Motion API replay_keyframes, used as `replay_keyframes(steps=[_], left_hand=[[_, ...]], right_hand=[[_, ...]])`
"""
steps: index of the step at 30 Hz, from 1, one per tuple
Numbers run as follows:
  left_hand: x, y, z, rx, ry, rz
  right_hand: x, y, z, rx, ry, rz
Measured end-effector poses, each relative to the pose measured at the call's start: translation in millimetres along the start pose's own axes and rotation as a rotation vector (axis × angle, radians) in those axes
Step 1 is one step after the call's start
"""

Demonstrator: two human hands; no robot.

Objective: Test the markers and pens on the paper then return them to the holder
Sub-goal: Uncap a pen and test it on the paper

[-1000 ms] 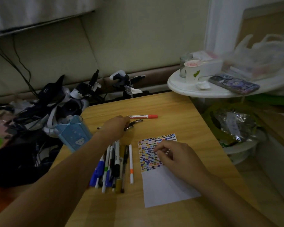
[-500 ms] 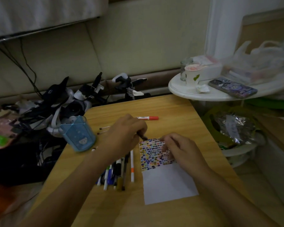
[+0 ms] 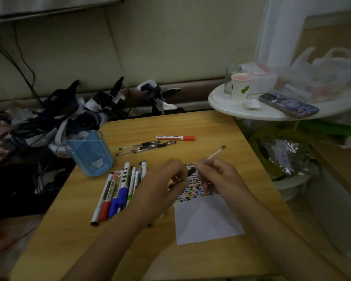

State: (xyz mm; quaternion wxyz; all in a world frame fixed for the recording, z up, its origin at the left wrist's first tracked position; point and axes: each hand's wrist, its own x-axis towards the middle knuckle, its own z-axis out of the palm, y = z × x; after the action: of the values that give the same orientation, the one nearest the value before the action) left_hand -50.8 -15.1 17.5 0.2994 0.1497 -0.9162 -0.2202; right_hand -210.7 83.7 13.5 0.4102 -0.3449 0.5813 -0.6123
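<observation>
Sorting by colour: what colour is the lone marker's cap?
Red cap, white barrel; head view.

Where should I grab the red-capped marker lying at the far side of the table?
Take the red-capped marker by its white barrel, coming down from above, thumb and finger across its width. It lies flat, apart from the black pens just in front, so the far side is freer.

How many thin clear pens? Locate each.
4. Three clear pens lie together beside the red marker; the fourth pen is gripped by left hand and right hand above the paper. Others may be hidden.
</observation>
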Motion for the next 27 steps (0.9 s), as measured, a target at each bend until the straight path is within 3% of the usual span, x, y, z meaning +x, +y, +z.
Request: replay_keyframes(steps=[5,13,27], left_hand=[[-3.1,-10.5,5.6,-0.112,-0.123,-0.209],[4.1,-18.8,15.4,-0.045,-0.246,-0.105],[4.1,-29.3,2.0,0.055,-0.313,-0.15]], right_hand=[[1.6,2.5,6.5,-0.052,-0.053,-0.011],[6.2,9.4,9.4,-0.1,-0.058,-0.022],[1.5,7.3,1.7,-0.103,-0.15,0.024]])
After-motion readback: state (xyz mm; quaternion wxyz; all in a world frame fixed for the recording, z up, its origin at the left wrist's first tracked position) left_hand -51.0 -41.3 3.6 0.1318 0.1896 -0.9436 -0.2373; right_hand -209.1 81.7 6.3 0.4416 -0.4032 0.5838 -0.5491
